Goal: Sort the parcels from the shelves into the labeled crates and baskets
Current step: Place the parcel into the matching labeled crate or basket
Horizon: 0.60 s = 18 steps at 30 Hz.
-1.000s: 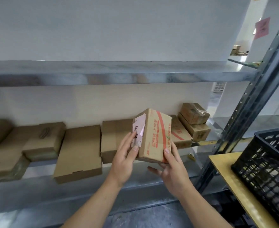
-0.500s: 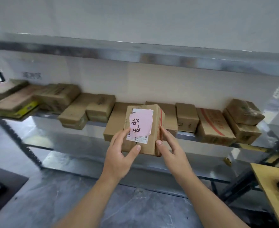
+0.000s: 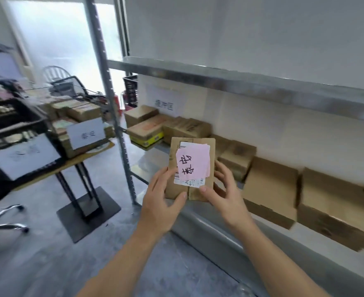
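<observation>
parcel (image 3: 175, 146), right of the shelf post (image 3: 110, 99), was gripped by my left hand (image 3: 161, 202) and right hand (image 3: 226, 196); misreading its pink note (image 3: 194, 166) risked the wrong crate (image 3: 11, 116).

Lower shelf (image 3: 148, 168): metal; a row of cardboard boxes (image 3: 271, 185) lies on it along the wall.
Upper shelf (image 3: 230, 84): metal; top surface hidden.
Table (image 3: 97, 151): wooden top; carries black crates (image 3: 11, 116) and brown packages (image 3: 84, 111).
Floor (image 3: 48, 264): grey; the table's base plate (image 3: 88, 211) rests on it.

Left grip (image 3: 161, 202), right grip (image 3: 227, 197): bare, short nails; forearms (image 3: 284, 264) bare to frame edge.
</observation>
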Available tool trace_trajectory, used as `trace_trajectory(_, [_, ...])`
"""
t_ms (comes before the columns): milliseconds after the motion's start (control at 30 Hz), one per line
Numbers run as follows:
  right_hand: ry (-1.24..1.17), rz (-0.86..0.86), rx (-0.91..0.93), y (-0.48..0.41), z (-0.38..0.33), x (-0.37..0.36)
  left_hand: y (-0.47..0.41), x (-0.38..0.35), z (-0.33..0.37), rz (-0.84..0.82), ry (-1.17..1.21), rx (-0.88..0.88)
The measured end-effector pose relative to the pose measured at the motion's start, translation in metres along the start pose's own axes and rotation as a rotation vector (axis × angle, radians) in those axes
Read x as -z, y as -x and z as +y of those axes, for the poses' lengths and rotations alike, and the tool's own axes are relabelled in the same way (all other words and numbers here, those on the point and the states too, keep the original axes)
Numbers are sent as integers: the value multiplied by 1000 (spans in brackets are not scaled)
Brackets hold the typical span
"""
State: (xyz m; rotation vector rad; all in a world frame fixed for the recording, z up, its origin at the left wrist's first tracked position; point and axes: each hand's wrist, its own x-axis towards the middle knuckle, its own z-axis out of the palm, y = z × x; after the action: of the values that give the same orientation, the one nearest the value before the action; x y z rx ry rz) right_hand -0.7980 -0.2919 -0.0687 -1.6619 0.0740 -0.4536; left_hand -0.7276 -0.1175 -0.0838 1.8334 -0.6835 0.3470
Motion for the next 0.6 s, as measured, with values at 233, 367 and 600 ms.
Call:
trace_trajectory(233, [-158, -157, 21, -65, 12, -156, -27, 124, -73, 133, -112, 33])
trace_trajectory(367, [-225, -218, 25, -94, 17, -233, -38, 190, -105, 193, -189, 43])
trace_trajectory(600, [-273, -341, -17, -134, 26, -330, -48, 265, -149, 292, -260, 103])
